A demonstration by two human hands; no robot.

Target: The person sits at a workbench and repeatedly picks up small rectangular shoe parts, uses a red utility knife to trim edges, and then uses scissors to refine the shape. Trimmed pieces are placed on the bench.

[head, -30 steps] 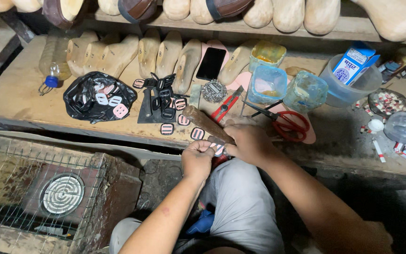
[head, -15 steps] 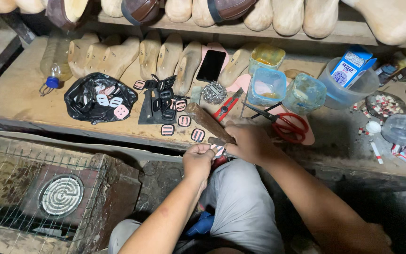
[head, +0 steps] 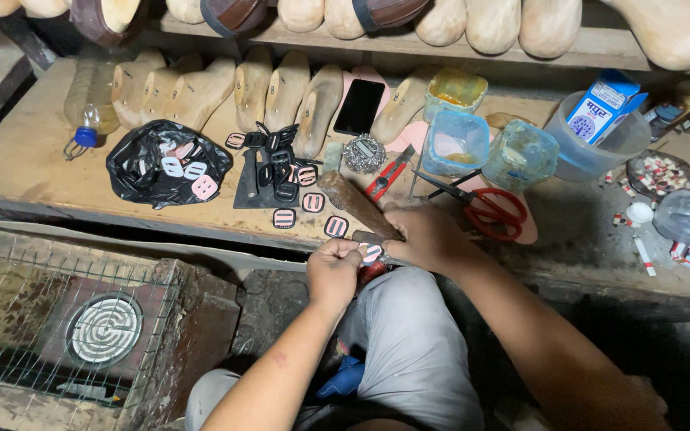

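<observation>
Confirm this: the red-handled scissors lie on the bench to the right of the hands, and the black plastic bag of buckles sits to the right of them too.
Not quite. The head view shows the red-handled scissors right of the hands, but the black plastic bag of buckles sits to their left, near the clear plastic bottle.

Warm tan wood, black plastic, spots of red and blue.

Pale tan on the carved wooden shoe lasts (head: pixel 285 88); glossy black on the crumpled plastic bag (head: pixel 165 164), with pink and white on the small rectangular buckles (head: pixel 189 172) inside. Red on the scissor handles (head: pixel 495 214) and the plier grips (head: pixel 385 177). Translucent blue on the square plastic tub (head: pixel 455 144); blue and white on the small cardboard carton (head: pixel 604 108). Dark brown on the wooden hammer handle (head: pixel 353 203). Grey on the trousers (head: pixel 409 351).
</observation>
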